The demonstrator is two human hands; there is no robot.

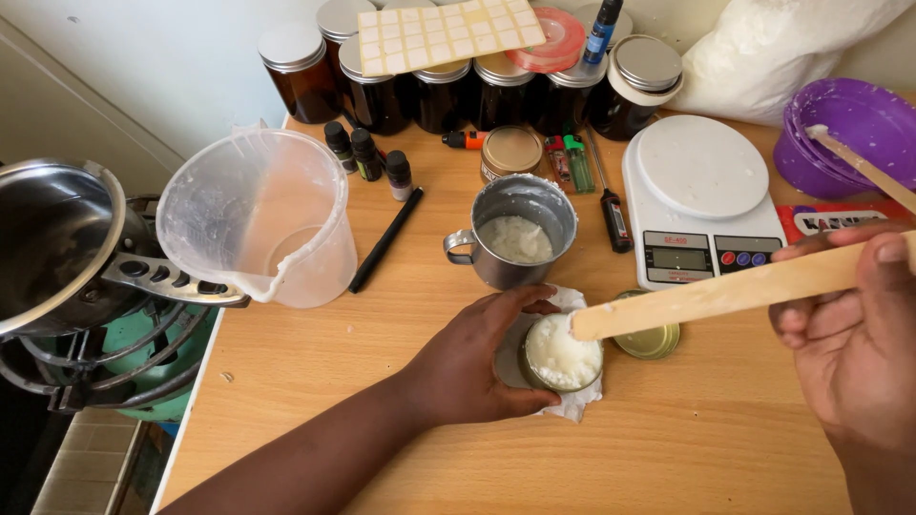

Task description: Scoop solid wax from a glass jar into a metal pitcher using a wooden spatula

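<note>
Scanning from the far left, a steel pot (52,243) sits on a gas burner (114,367) off the edge of the table (315,381). Just right of it, on the table, stands a clear plastic jug (262,215) smeared with white residue, and beyond it three small dark dropper bottles (367,153) and a black pen (386,238). A row of amber jars (382,91) lines the far edge.

At centre, a steel mug (515,238) holds white wax-like material. Just near of it, a small round tin (561,353), filled with the same white material, rests on a white paper towel (572,405).

The left hand (477,358) is curled round the left side of the tin, fingers wrapped against its wall, steadying it. The right hand (854,334) is closed round the end of a flat wooden stick (725,291), thumb on top, fingers underneath. The stick's tip touches the white fill at the tin's far right rim.

Judgement: working the fill well calls for a firm brace on the tin and light, level strokes, so nothing spills over the rim onto the towel.

Right of the tin lies a gold lid (649,339), partly under the stick. Farther off sit a white kitchen scale (701,195), a purple bowl (849,133) with a second stick, and a white bag (782,48).
</note>
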